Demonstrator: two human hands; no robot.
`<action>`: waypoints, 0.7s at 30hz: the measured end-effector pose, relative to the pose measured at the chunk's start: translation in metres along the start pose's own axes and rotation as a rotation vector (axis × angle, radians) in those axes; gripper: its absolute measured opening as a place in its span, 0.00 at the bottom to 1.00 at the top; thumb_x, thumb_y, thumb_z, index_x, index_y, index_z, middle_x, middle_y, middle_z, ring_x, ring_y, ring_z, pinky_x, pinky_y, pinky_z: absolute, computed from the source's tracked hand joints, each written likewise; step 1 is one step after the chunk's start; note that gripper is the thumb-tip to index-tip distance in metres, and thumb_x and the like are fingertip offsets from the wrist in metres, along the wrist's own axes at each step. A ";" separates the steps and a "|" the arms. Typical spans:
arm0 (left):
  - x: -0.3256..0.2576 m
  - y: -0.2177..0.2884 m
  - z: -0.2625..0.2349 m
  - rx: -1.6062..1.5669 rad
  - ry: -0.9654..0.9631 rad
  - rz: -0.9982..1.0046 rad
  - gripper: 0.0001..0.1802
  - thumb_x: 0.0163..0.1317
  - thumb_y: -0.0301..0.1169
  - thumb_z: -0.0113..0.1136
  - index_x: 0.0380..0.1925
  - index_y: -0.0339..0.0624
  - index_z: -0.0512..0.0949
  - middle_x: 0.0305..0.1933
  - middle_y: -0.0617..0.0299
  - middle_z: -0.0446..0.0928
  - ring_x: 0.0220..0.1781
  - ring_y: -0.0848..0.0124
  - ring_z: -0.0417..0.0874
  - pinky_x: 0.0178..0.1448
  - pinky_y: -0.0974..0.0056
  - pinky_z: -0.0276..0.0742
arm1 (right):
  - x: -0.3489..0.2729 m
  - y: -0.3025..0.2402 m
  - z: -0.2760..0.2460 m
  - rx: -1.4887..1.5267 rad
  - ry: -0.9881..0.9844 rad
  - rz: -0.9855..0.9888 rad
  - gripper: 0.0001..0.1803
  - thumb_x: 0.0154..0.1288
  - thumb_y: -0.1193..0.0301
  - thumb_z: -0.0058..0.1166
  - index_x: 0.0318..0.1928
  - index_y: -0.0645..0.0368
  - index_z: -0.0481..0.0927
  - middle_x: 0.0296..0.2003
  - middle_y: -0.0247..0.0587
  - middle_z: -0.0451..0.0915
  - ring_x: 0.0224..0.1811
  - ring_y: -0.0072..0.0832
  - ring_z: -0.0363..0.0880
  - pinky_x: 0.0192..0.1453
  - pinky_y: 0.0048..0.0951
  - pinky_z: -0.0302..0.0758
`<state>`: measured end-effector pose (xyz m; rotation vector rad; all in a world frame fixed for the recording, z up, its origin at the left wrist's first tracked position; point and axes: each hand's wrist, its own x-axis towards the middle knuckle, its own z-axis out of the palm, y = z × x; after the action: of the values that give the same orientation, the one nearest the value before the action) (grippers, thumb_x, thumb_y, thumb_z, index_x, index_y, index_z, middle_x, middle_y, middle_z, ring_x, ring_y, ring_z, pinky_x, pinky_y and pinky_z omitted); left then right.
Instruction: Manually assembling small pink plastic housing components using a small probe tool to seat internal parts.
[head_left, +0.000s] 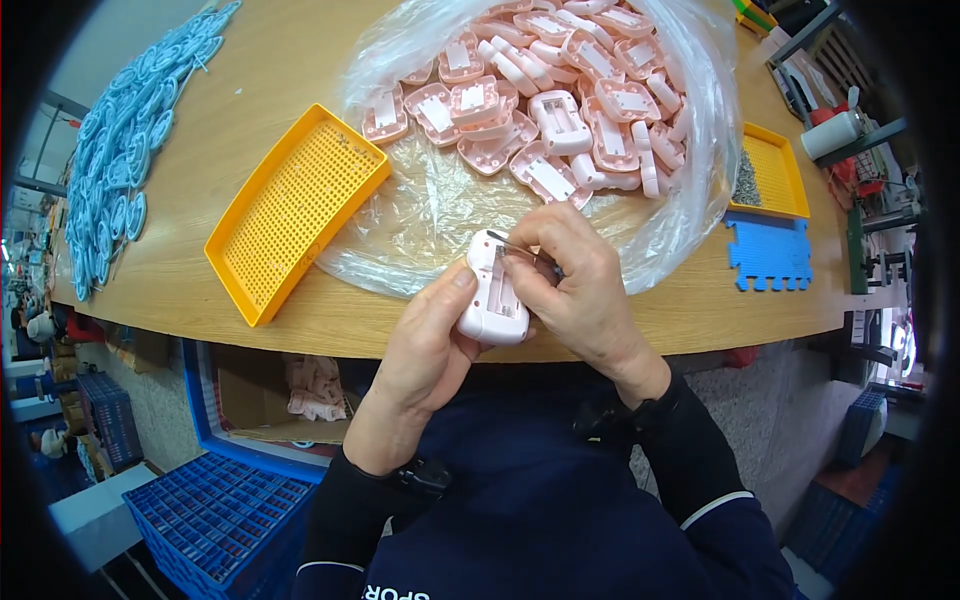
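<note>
A pale pink plastic casing [487, 319] with an open battery compartment is held up in front of me. My left hand [426, 326] is closed round its left side and lower edge, thumb on the face. Metal contacts show inside the compartment. Over its upper right edge, my right hand [572, 277] pinches a slim dark metal tool [512, 243], perhaps tweezers. The right fingertips are at the compartment's upper end; whether they also hold a small part is hidden. Beyond my hands, many similar pink casings [560, 125] lie heaped in a clear plastic bag [432, 225].
A yellow perforated tray [290, 205] lies left of the bag. At the right, another yellow tray [778, 180] holds small metal parts [746, 182], beside a blue foam mat [768, 252]. Light blue plastic pieces [125, 150] are piled far left. A blue crate [215, 515] stands below the table.
</note>
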<state>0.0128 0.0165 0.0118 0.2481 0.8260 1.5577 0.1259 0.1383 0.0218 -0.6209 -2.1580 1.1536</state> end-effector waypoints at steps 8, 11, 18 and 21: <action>0.002 -0.002 0.002 0.089 0.074 0.059 0.21 0.73 0.37 0.43 0.60 0.35 0.66 0.52 0.56 0.75 0.51 0.70 0.79 0.55 0.62 0.77 | 0.005 0.003 0.003 -0.256 0.002 -0.235 0.06 0.54 0.76 0.59 0.31 0.60 0.76 0.32 0.40 0.74 0.28 0.38 0.78 0.31 0.35 0.76; 0.001 -0.003 -0.004 0.092 0.059 0.051 0.19 0.74 0.37 0.42 0.57 0.36 0.68 0.50 0.58 0.76 0.49 0.74 0.79 0.53 0.65 0.77 | 0.010 -0.005 0.000 -0.344 -0.070 -0.251 0.06 0.53 0.77 0.59 0.31 0.61 0.75 0.31 0.41 0.74 0.28 0.38 0.78 0.31 0.35 0.76; -0.001 0.001 -0.013 0.040 0.024 0.001 0.18 0.73 0.38 0.44 0.53 0.34 0.70 0.47 0.55 0.77 0.48 0.68 0.80 0.53 0.60 0.78 | 0.021 -0.019 0.001 -0.584 -0.214 -0.388 0.07 0.52 0.74 0.58 0.29 0.61 0.72 0.30 0.42 0.72 0.29 0.38 0.79 0.30 0.34 0.76; -0.001 0.002 -0.017 -0.049 -0.051 0.001 0.18 0.74 0.35 0.43 0.54 0.33 0.69 0.47 0.55 0.77 0.47 0.68 0.81 0.53 0.58 0.81 | 0.021 -0.012 -0.004 -0.400 -0.244 -0.260 0.08 0.52 0.78 0.59 0.34 0.62 0.76 0.35 0.42 0.76 0.31 0.41 0.79 0.35 0.36 0.76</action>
<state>0.0015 0.0094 0.0011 0.2520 0.7469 1.5646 0.1127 0.1475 0.0401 -0.3595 -2.6160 0.6924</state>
